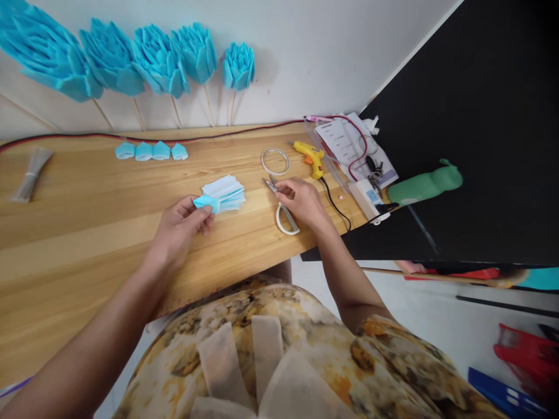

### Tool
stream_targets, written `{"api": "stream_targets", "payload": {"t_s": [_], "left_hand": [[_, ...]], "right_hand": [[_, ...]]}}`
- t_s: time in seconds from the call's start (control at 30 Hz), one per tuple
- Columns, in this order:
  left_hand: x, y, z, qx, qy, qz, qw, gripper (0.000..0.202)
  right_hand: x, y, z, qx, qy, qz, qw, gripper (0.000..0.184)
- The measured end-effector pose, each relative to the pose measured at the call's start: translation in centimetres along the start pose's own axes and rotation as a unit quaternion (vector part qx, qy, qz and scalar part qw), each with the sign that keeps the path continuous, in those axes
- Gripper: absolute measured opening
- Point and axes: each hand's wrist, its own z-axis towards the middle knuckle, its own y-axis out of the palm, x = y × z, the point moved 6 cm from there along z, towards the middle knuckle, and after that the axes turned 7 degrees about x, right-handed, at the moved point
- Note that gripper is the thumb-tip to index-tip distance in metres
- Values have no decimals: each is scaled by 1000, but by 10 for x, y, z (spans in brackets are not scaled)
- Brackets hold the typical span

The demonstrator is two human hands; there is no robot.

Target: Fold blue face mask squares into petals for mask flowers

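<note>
My left hand (pixel 181 221) is closed, pinching a small folded light-blue petal (pixel 206 202) between thumb and fingers. Just beyond it, a fanned stack of pale-blue sheets (pixel 229 189) lies on the wooden table (pixel 244 244). To the right, my right hand (pixel 301 201) is closed round scissors (pixel 271 185), whose pointed metal tips show past the fingers. Directly below those fingers is a white D-shaped loop (pixel 287 221); I cannot tell whether it belongs to the scissors. Several folded blue petals (pixel 152 151) sit in a row farther back.
Blue flowers (pixel 159 61) on sticks lean along the wall. A tape ring (pixel 275 161) and yellow glue gun (pixel 311 157) lie beyond my right hand. Farther right are a power strip (pixel 369 198), keys (pixel 374 174), papers (pixel 349 145) and a green bottle (pixel 423 185). Tied thin strips (pixel 32 173) lie far left.
</note>
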Motion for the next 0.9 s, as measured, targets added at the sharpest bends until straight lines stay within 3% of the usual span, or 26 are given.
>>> {"api": "stream_targets", "payload": {"t_s": [0.1, 0.23, 0.37, 0.47, 0.57, 0.63, 0.73, 0.8, 0.9], "left_hand": [[0, 1, 0, -2, -3, -1, 1000, 21], [-1, 1, 1, -6, -8, -4, 1000, 22], [-1, 2, 0, -5, -5, 1, 1000, 21], [0, 3, -1, -8, -4, 10, 1000, 19], [1, 7, -4, -26, -6, 7, 1000, 18], [2, 9, -5, -39, -6, -1, 999, 18], [3, 11, -6, -57, -10, -16, 998, 20], [3, 12, -6, -67, -18, -28, 997, 21], [4, 13, -7, -77, -30, -45, 996, 22]], "right_hand": [[8, 2, 0, 40, 54, -12, 998, 12], [27, 10, 1, 75, 134, 64, 986, 12], [38, 11, 3, 107, 153, 132, 974, 12], [29, 2, -1, 160, 150, 185, 958, 15], [-8, -6, -8, 174, 69, 169, 968, 19], [-44, -7, -14, 163, -42, 135, 976, 18], [-88, 2, -23, 141, -211, 103, 962, 15], [-103, 12, -26, 125, -276, 91, 949, 15], [-112, 25, -25, 124, -322, 57, 937, 17]]}}
